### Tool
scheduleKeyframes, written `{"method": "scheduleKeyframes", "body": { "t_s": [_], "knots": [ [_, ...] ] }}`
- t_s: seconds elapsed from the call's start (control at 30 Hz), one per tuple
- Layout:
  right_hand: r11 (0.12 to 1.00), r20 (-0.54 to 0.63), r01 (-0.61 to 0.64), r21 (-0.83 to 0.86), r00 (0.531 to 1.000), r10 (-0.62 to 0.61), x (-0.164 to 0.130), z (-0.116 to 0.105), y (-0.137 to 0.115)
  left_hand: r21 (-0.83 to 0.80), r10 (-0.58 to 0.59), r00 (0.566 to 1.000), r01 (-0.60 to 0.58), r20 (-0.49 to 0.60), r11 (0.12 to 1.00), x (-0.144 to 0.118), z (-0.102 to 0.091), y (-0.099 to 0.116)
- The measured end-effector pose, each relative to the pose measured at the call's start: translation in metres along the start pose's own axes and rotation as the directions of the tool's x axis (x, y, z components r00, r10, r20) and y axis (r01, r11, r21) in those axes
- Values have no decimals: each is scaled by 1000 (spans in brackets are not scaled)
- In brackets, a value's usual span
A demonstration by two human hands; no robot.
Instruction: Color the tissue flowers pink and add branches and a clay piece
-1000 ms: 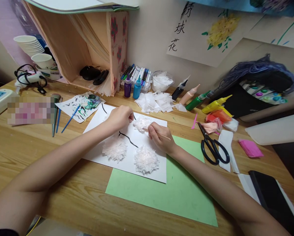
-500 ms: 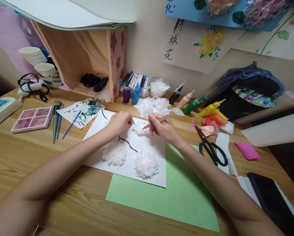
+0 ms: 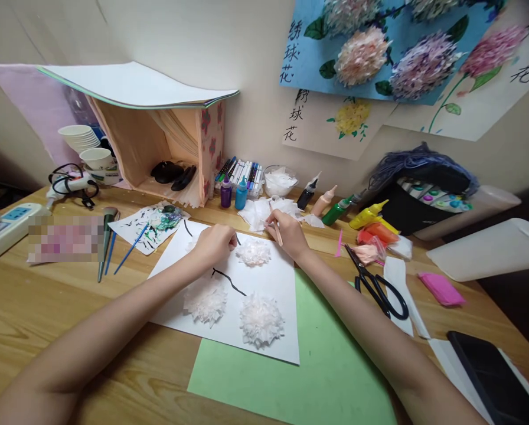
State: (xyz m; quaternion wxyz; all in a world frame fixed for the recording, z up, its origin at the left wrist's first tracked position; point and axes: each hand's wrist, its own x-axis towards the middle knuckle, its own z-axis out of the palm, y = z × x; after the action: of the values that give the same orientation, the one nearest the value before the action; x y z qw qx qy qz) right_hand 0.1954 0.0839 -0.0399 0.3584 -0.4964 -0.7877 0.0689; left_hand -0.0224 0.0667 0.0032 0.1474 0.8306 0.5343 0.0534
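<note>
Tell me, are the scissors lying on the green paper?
No, the black scissors lie on the wooden table just right of the green paper, partly over a white paper strip.

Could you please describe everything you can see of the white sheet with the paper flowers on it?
The white sheet is a rectangle of plain paper lying flat on the wooden desk, turned at a slight angle. Its near right corner overlaps a green sheet. Three fluffy white tissue flowers sit on it, joined by thin black painted stems. The left hand rests on its far part; the right hand, holding a thin stick, hovers at its far edge.
</note>
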Motion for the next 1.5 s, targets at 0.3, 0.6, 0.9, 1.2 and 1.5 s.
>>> {"method": "scheduleKeyframes", "body": {
  "t_s": [0.3, 0.6, 0.9, 1.2, 1.5],
  "knots": [
    [981, -165, -131, 142, 974, 154, -3, -22, -14, -3, -1, 1000, 1, 4, 1000, 1, 1, -1],
    [808, 27, -264, 527, 955, 294, -47, -39, -35, -90, 32, 993, -43, -113, 995, -7, -13, 13],
    [767, 232, -247, 593, 964, 131, -76, -26, -49, -292, 195, 974, -154, 116, 944, -24, -14, 36],
    [883, 222, -204, 423, 968, 118, -79, -25, -50, -134, 103, 974, -76, 203, 988, -27, -11, 41],
    [908, 102, 259, 329, 946, -307, -85, -29, -51, 54, 106, 991, -110, 82, 992, -27, 1, 39]
  ]
}}
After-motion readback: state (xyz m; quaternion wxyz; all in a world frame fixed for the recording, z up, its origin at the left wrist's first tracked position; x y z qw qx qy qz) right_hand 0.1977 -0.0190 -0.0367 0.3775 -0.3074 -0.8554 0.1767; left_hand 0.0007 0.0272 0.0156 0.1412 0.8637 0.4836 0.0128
